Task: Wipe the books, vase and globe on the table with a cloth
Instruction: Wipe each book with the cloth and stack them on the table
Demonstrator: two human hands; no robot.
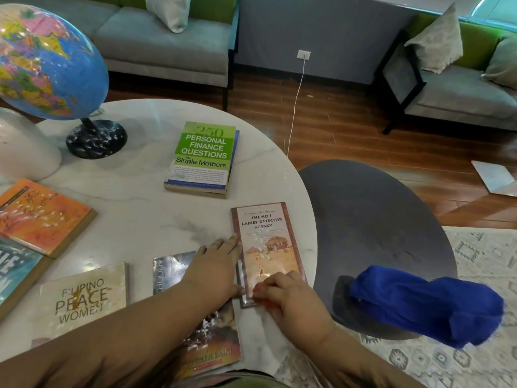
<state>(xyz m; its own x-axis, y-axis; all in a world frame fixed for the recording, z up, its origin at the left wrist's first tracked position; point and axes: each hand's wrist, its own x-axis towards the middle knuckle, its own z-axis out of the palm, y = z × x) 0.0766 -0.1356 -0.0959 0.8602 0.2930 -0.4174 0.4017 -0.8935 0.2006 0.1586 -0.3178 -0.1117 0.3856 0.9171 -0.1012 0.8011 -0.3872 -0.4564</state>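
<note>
A slim tan paperback, the detective book [268, 247], lies near the right edge of the round white marble table [134, 197]. My left hand [215, 264] lies flat with straight fingers against the book's left edge. My right hand [288, 295] has its fingers curled over the book's near corner. The blue cloth [425, 303] is blurred, off to the right over the dark low table [372, 219], in neither hand. The globe [47, 63] on its dark stand and the white vase [25, 152] stand at the far left. A green finance book [202, 155] lies in the middle.
An orange book [42, 217], a teal book [14, 270], a beige "Peace Women" book [84, 298] and a dark book [170, 268] under my left arm lie along the near left. Grey sofas [167, 43] stand behind. A patterned rug [475, 359] covers the wooden floor at the right.
</note>
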